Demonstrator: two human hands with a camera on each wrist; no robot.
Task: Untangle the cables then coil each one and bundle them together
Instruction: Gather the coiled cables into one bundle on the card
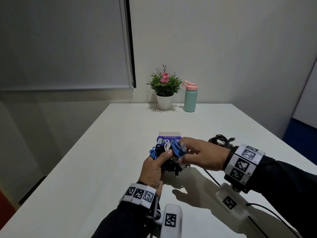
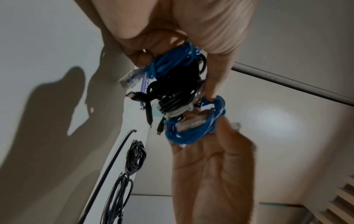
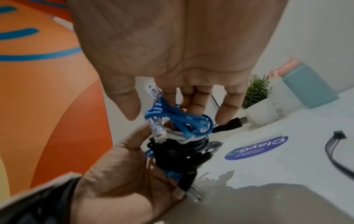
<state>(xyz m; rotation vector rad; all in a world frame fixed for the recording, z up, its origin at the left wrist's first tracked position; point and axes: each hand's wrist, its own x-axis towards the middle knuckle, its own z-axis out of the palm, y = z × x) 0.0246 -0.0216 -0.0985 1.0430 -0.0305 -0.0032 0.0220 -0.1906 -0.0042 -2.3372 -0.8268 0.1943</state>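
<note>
Blue, black & white cable bundle point(image 1: 169, 155) clutched by left hand point(image 1: 153, 170) & right hand point(image 1: 202, 156), middle hidden by fingers.

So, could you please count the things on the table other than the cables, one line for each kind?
Potted plant: 1
Water bottle: 1
Purple printed card, partly hidden behind the cable bundle that both hands hold: 1
Total: 3
</note>
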